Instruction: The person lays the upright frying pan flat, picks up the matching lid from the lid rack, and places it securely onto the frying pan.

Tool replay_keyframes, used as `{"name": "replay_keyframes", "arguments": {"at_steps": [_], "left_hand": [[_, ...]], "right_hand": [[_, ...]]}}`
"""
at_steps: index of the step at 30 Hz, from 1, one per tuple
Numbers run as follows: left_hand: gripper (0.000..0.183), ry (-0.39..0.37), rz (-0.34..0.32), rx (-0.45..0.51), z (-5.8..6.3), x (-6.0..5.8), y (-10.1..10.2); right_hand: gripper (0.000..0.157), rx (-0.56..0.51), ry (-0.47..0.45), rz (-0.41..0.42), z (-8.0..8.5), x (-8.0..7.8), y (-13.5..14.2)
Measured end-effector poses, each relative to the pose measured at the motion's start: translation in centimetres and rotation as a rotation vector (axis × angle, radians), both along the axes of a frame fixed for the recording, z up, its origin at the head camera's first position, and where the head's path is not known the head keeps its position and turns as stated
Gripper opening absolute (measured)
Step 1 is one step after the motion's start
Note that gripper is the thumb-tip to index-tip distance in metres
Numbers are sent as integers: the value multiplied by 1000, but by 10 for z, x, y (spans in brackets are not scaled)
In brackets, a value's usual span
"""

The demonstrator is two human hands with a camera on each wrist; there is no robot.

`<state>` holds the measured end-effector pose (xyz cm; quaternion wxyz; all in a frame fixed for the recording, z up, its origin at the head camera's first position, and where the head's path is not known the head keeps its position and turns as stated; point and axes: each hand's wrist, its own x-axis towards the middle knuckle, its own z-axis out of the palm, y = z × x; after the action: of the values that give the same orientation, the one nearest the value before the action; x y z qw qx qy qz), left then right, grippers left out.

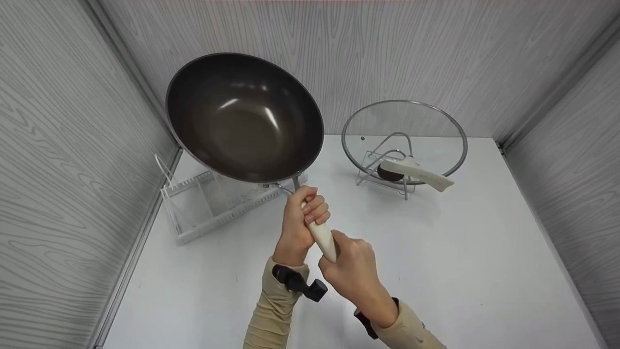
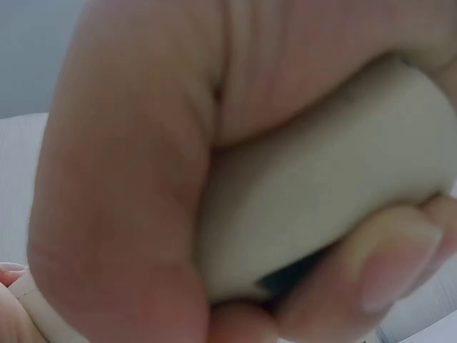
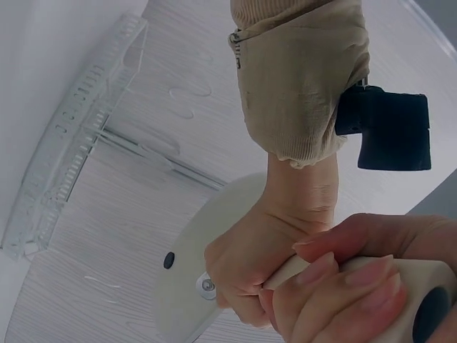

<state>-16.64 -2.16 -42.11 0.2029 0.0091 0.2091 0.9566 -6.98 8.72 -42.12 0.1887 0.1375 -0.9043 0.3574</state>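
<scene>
A deep frying pan [image 1: 244,114] with a dark, glossy inside is held up and tilted, its bowl toward the back left in the head view. My left hand [image 1: 298,228] grips the cream handle [image 1: 320,237] close to the pan. Lower down, around the handle's end, the fingers of my right hand [image 1: 356,264] are wrapped. In the left wrist view, fingers curl around the handle [image 2: 321,186]. The right wrist view shows the pan's pale underside [image 3: 186,264], partly hidden behind the left hand [image 3: 257,250].
A glass lid [image 1: 404,104] with a cream handle [image 1: 419,172] leans on a wire stand [image 1: 406,193] at the back right. On the left, partly under the pan, is a white slotted rack [image 1: 227,215]. Panel walls [image 1: 436,58] enclose the white table [image 1: 460,252].
</scene>
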Motion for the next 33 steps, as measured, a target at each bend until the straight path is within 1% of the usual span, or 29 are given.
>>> {"name": "replay_keyframes", "arguments": {"at_steps": [4,9,12,17,20,22,26,29,33], "left_hand": [[39,-5,-15,14,1,0,0],[40,-15,-10,16,0,1,1],[38,-36,19,16,0,1,2],[25,-66,107,18,-1,2,5],[26,-69,124,19,-1,1,5],[31,-65,102,10,-2,0,5],[42,-50,32,-14,-2,-1,3],[44,-34,-12,-24,-1,-2,0],[45,-11,-66,-17,1,-2,-5]], "right_hand": [[28,-9,8,2,1,2,-1],[27,-16,8,-13,1,2,-1],[25,-18,2,-22,0,2,-1],[24,-40,-20,-47,-2,1,0],[23,-41,-19,-57,-2,1,1],[24,-33,-7,-61,-2,1,0],[25,-25,21,-65,-2,3,-2],[25,-20,24,-59,-1,5,-4],[23,4,6,-37,5,6,-6]]}}
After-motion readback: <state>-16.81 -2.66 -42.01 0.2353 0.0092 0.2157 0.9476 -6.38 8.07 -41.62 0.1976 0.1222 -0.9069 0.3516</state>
